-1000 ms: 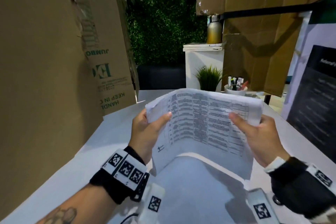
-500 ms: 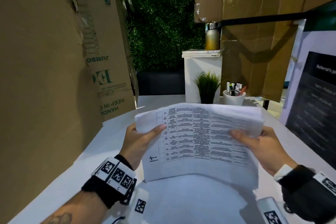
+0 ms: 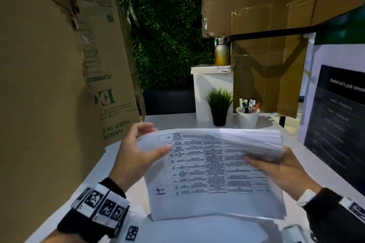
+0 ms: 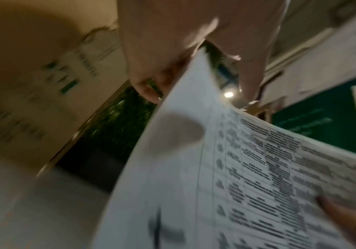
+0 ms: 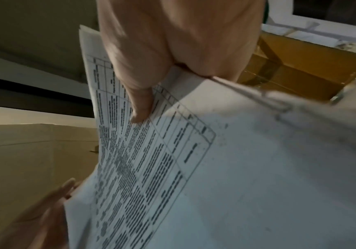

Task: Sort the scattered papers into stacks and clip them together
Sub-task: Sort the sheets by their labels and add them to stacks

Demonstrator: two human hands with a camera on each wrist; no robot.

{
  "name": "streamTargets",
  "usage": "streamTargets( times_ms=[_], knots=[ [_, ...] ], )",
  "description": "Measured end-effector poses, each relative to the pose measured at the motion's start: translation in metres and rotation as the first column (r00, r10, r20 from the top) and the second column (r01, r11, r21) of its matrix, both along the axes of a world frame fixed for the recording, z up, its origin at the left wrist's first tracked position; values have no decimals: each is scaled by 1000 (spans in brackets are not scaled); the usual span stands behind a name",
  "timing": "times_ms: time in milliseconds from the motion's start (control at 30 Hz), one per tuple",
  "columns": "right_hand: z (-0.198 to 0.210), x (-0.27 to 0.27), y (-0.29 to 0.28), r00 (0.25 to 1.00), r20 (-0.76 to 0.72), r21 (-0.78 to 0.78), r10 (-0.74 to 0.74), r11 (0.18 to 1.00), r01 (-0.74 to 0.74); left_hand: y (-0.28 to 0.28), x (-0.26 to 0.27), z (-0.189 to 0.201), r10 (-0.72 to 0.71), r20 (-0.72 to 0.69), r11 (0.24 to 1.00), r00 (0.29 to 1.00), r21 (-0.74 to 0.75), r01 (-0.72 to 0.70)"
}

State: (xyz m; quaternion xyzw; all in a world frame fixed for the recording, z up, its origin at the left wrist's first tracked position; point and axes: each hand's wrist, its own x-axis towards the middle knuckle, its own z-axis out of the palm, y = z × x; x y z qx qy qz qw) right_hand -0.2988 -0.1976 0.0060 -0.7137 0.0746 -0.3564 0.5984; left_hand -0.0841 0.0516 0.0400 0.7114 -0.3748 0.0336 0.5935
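A: Where are the fingers?
B: Left hand [image 3: 136, 156] pinches the stack of papers [image 3: 213, 171] at its left edge, thumb on the printed table, fingers curled behind. Right hand [image 3: 276, 171] grips the right edge, thumb on top.
A: And the stack?
B: Held above the white table [image 3: 79, 187], short of the potted plant [image 3: 219, 106] and pen cup [image 3: 247, 117]

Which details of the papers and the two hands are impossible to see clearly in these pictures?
- Table text on the paper stack: too small in the head view, blurred in both wrist views.
- Sheet count: fanned edges smear together in the head view.
- Left hand fingers: behind the sheet; left wrist view has motion blur.
- Right hand fingers: under the stack.
- Any clip: none can be identified for sure.
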Motion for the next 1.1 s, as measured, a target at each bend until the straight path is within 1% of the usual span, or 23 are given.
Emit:
streamTargets(
  times_ms=[33, 67, 100, 133, 167, 200, 233, 300, 333, 367, 400, 467, 500, 533, 567, 600, 633, 667, 733, 867, 967, 1033, 1100],
  knots=[
    [9, 0, -1, 999, -23, -60, 28, 998, -30, 1, -7, 12, 29, 270, 991, 962, 114, -62],
    [21, 0, -1, 996, -48, -97, 74, 992, -78, 0, -17, 22, -8, 540, 963, 842, 232, -139],
    [35, 1, 2, 988, -63, -95, 144, 984, -150, -4, -30, 33, -90, 718, 925, 690, 317, -209],
    [50, 1, 4, 975, -78, -104, 207, 971, -214, -9, -43, 42, -182, 781, 886, 597, 394, -246],
    [62, 2, 7, 975, -97, -176, 202, 960, -216, -16, -56, 52, -257, 770, 853, 584, 465, -238],
    [76, 3, 11, 982, -130, -328, 134, 929, -170, -23, -63, 61, -305, 724, 833, 619, 518, -195],
    [88, 4, 16, 986, -159, -492, 49, 862, -122, -30, -61, 68, -342, 658, 843, 671, 530, -90],
    [104, 5, 26, 981, -191, -694, -42, 713, -104, -40, -55, 81, -430, 504, 871, 749, 449, 198],
    [110, 5, 30, 982, -186, -722, -42, 683, -108, -42, -51, 86, -462, 454, 870, 762, 400, 290],
    [117, 5, 31, 981, -190, -726, -40, 679, -113, -41, -48, 86, -476, 417, 867, 774, 368, 335],
    [122, 2, 29, 975, -213, -722, -62, 682, -114, -39, -47, 84, -461, 398, 877, 793, 341, 339],
    [128, -8, 12, 953, -237, -726, -190, 686, -44, -33, -44, 79, -344, 355, 932, 869, 239, 272],
    [127, -14, 3, 950, -219, -685, -223, 728, 13, -29, -40, 77, -272, 291, 960, 917, 153, 236],
    [122, -21, -5, 959, -205, -571, -194, 820, 43, -27, -36, 73, -209, 197, 978, 958, 52, 203],
    [113, -25, -9, 977, -183, -402, -108, 915, 26, -24, -33, 70, -158, 95, 987, 983, -26, 161],
    [99, -25, -8, 990, -140, -226, -5, 974, -27, -22, -33, 65, -130, 12, 988, 991, -80, 131],
    [84, -21, -4, 993, -85, -80, 86, 993, -93, -22, -33, 59, -109, -53, 988, 993, -114, 103],
    [73, -14, 5, 991, -33, 31, 132, 991, -131, -24, -35, 53, -101, -108, 985, 989, -148, 84],
    [61, -1, 25, 989, 69, 161, 134, 977, -143, -29, -42, 41, -102, -195, 978, 975, -197, 63],
    [59, 12, 37, 981, 188, 163, 41, 984, -73, -33, -44, 22, -195, -235, 947, 952, -297, 121],
    [45, 11, 33, 993, 110, 129, 34, 990, -48, -31, -42, 1, -308, -306, 930, 901, -299, 216],
    [33, 11, 33, 999, 30, 99, 25, 995, -28, -31, -40, -15, -333, -347, 931, 877, -265, 249],
    [28, 13, 33, 1000, 9, 85, -12, 996, 11, -34, -36, -22, -338, -363, 933, 868, -250, 259]
  ],
)
